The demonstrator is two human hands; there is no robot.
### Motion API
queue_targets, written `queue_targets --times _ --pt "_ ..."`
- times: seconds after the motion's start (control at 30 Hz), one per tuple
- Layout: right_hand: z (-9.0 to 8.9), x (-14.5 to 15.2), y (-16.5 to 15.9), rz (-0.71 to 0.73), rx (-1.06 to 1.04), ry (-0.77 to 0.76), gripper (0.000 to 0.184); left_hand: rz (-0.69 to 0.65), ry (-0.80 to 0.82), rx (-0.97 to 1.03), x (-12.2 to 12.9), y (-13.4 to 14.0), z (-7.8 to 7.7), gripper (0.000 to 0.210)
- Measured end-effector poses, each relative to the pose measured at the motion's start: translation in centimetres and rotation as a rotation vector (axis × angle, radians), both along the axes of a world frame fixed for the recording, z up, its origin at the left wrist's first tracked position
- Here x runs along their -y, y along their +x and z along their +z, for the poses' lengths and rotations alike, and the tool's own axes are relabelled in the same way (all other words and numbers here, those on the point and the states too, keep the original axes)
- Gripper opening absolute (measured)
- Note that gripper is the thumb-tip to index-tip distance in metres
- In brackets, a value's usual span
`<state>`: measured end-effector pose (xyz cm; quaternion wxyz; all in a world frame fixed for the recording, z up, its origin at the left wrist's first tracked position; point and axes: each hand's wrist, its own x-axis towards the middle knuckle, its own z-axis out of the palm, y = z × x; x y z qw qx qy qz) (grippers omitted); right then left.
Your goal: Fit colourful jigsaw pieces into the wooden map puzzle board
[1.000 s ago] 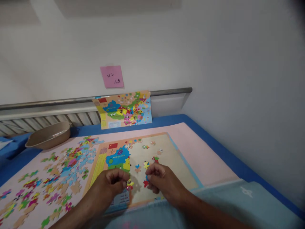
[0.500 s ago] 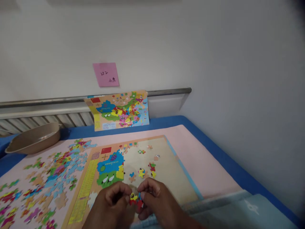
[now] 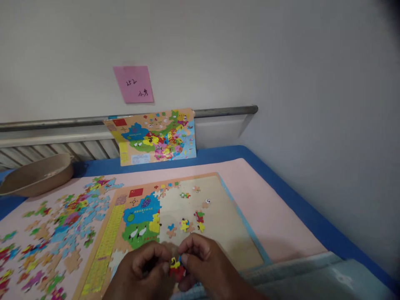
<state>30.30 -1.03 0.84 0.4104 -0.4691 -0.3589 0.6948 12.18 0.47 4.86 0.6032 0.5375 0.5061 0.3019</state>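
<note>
Just in front of me, low in the view, my left hand (image 3: 146, 266) pinches a small yellow and red jigsaw piece (image 3: 175, 266) from its left side. My right hand (image 3: 203, 260) closes on a blue and red piece at the other side, mostly covered by its fingers. The two pieces touch or overlap; I cannot tell whether they interlock. Beyond the hands lies the puzzle board (image 3: 215, 233), its left part filled with a map picture (image 3: 140, 212). Several loose pieces rest on its bare wood, among them a yellow one (image 3: 184, 225).
Many loose jigsaw pieces (image 3: 71, 216) spread over the pink sheet at the left. A brown basin (image 3: 37, 175) sits behind them. The printed reference map (image 3: 153, 137) leans against a metal rail (image 3: 225, 111), under a pink note (image 3: 134, 84) on the wall. Light blue fabric (image 3: 306, 275) lies at lower right.
The two held pieces have come together between my fingers, where a gap showed before. My view has tilted down and shifted slightly.
</note>
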Motion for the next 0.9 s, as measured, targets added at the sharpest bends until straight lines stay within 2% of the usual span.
queue_targets --times 0.1,0.27,0.47,0.73,0.9 --pt "0.6 0.1 0.1 -0.011 -0.008 0.023 0.033 0.007 0.026 -0.046 -0.1 0.0 0.3 0.022" --pt "0.9 0.2 0.0 0.001 0.011 0.046 0.029 -0.01 0.01 -0.048 -0.1 -0.1 -0.4 0.013" --pt "1.0 0.2 0.0 0.0 0.02 0.035 0.032 0.01 0.019 -0.082 -0.2 0.0 -0.6 0.014" --pt "1.2 0.4 0.0 -0.007 0.016 0.026 0.036 -0.011 0.002 -0.03 -0.4 -0.3 -1.5 0.014" --pt "1.0 0.4 0.0 0.002 0.01 0.036 0.034 0.012 -0.022 -0.039 -0.4 0.2 -0.8 0.019"
